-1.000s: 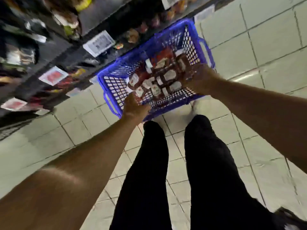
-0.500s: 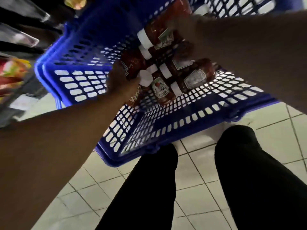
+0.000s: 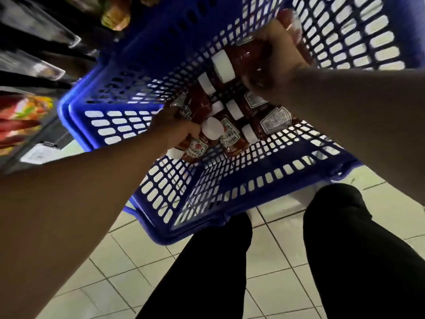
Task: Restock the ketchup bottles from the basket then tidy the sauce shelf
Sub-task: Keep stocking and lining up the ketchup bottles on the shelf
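While both hands are down inside the blue basket (image 3: 161,116), each closes on a ketchup bottle from the loose heap on its floor. The left hand (image 3: 177,132) curls round the neck end of a bottle lying near the front-left corner, its white cap (image 3: 212,130) showing just past the fingers. The right hand (image 3: 276,56) grips the body of another bottle (image 3: 243,54), which sits higher than the pile with its white cap pointing left. The remaining ketchup bottles (image 3: 232,139) lie on their sides, touching one another, labels facing different ways.

The main risk I see is the left grip: holding near the cap puts the heavy body beyond the fingers, so the bottle could swing down or slip as it comes up, and fall back on the others. The bottle in the left hand rests against its neighbours, so pulling it out could roll them or drag one along. Whether the bottles are glass or plastic I cannot tell; if glass, a drop onto the tiled floor (image 3: 207,284) could break one. The basket's mesh wall stands close to both wrists, and a cap or knuckle could catch on it during the lift. The shelf (image 3: 34,93) at the left is dim and blurred, so judging a free slot from here looks hard, and a hurried placement could knock stock over.
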Motion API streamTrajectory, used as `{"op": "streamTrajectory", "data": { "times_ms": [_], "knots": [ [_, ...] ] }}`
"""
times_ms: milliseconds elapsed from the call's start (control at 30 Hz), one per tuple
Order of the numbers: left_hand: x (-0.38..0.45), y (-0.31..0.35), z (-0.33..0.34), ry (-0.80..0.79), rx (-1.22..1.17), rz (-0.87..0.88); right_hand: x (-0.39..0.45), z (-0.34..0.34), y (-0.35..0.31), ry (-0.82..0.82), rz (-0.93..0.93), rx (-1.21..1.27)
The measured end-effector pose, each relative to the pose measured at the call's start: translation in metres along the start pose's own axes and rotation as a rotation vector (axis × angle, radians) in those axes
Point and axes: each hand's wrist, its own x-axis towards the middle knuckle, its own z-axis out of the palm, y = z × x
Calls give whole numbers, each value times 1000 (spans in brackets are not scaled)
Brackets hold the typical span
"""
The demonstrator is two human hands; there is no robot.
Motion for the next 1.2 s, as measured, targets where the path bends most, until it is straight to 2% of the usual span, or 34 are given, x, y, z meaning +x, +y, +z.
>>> {"op": "streamTrajectory", "data": {
  "times_ms": [100, 200, 333, 500, 600, 733, 867, 967, 1100, 1200],
  "knots": [
    [-38, 6, 3, -48, -118, -20, -35, -7, -4, -43, -17, 48],
    [-90, 19, 6, -130, -283, -53, -90, -13, -12, -172, 13, 87],
    [-183, 58, -5, -268, -518, -30, -179, -13, -45, -267, -2, -91],
    [-310, 117, -47, -309, -723, 92, -297, 11, -106, -342, 44, -162],
    [-388, 151, -80, -287, -812, 143, -374, 42, -151, -427, 19, -92],
    [-489, 194, -127, -220, -809, 297, -469, 86, -215, -514, -21, -68],
    [-580, 229, -173, -132, -933, 463, -552, 125, -273, -634, -87, -87],
    [-642, 247, -205, -119, -986, 605, -602, 148, -309, -756, -120, -161],
    [-715, 261, -246, -9, -988, 756, -655, 178, -344, -996, -121, -275],
    [-762, 267, -273, 78, -1015, 859, -688, 201, -362, -1088, -124, -347]
  ]
}}
